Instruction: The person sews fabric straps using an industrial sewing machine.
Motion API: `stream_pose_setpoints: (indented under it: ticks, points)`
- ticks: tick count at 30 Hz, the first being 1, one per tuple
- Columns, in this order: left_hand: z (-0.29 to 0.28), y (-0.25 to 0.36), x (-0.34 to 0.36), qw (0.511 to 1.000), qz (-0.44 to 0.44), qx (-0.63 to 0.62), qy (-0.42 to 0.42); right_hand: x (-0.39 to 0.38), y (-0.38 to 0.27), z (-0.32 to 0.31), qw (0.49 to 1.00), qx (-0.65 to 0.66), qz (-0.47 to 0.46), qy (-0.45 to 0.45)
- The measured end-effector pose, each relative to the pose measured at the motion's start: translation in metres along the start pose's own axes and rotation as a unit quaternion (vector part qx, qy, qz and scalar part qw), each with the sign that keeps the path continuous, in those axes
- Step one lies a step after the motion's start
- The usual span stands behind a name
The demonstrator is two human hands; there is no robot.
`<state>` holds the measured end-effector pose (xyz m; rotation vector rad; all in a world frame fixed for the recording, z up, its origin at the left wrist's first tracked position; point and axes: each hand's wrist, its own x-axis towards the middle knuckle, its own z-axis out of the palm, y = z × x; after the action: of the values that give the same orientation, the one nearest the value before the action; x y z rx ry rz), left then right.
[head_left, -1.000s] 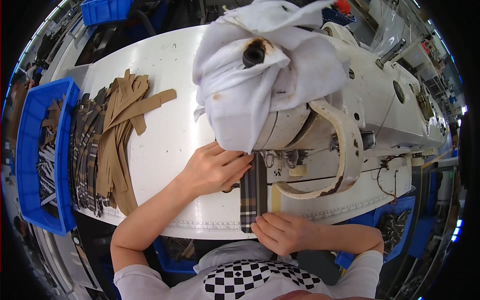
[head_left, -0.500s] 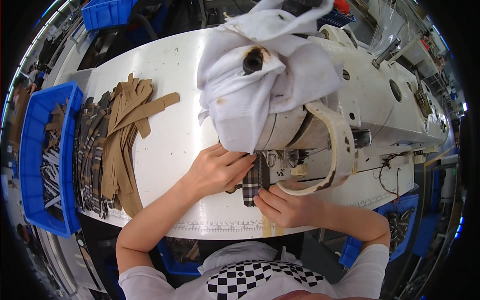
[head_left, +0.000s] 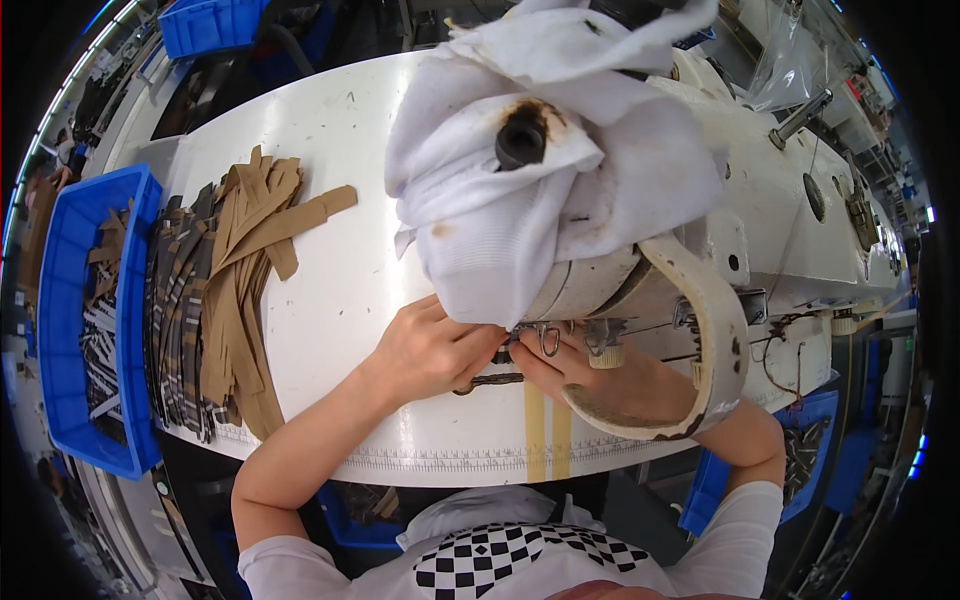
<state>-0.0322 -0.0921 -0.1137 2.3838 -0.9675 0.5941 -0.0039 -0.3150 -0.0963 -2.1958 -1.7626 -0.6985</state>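
My left hand (head_left: 432,352) is closed with thumb and fingertips together at the front of a white sewing machine (head_left: 590,280). Its fingers pinch the edge of a dark plaid fabric strip (head_left: 504,353), of which only a small bit shows between my hands. My right hand (head_left: 590,368) reaches in below the machine head, partly behind the curved cream guard (head_left: 722,350). Its fingertips press on the same strip, close to those of my left hand. The needle area is hidden by the machine head and a stained white cloth (head_left: 490,200) wrapped over it.
On the white table (head_left: 340,130), tan strips (head_left: 245,290) and dark plaid strips (head_left: 180,310) lie piled at left. Beyond them stands a blue bin (head_left: 135,400) with more strips. Another blue bin (head_left: 815,440) sits low at right. A thin dark bar (head_left: 495,380) lies before my hands.
My right hand has moved away from me, under the machine head. The plaid strip has slid the same way and is now mostly hidden. My left hand has barely shifted.
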Motion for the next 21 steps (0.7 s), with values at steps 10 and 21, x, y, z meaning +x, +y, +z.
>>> stream_pose_setpoints:
  ticks: [10, 21]
  points:
    - [0.001, -0.003, -0.001, 1.000, -0.002, 0.011, 0.001, -0.005, 0.007, 0.006, 0.996, -0.071, 0.021, -0.059]
    - [-0.004, 0.000, 0.009, 1.000, -0.005, 0.018, 0.011, -0.001, -0.001, 0.008, 0.814, 0.245, 0.520, 0.082]
